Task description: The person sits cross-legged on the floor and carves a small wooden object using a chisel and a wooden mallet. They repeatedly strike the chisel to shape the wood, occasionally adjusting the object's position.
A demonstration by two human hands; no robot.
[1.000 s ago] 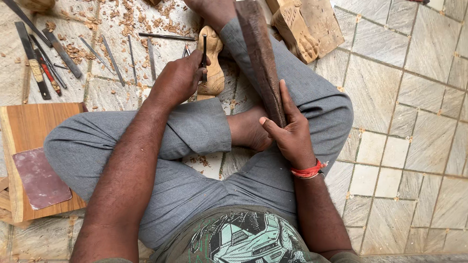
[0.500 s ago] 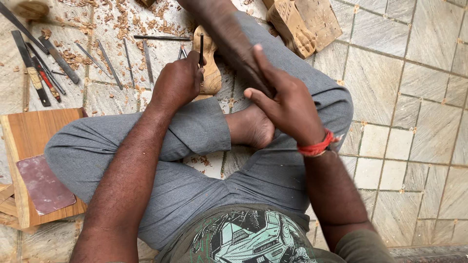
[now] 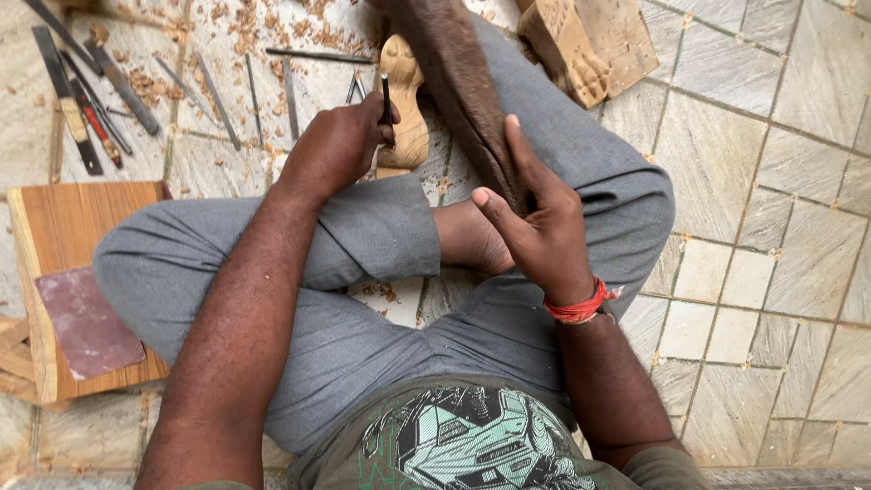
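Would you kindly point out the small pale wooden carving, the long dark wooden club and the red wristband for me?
Small wooden carving (image 3: 406, 100), head view, on its pale rounded body.
Dark wooden club (image 3: 458, 86), head view, on the middle of its shaft.
Red wristband (image 3: 573, 310), head view, on the band across the right wrist.

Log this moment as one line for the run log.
left hand: grips thin dark chisel on pale carved wooden figure | right hand: holds long dark wooden mallet
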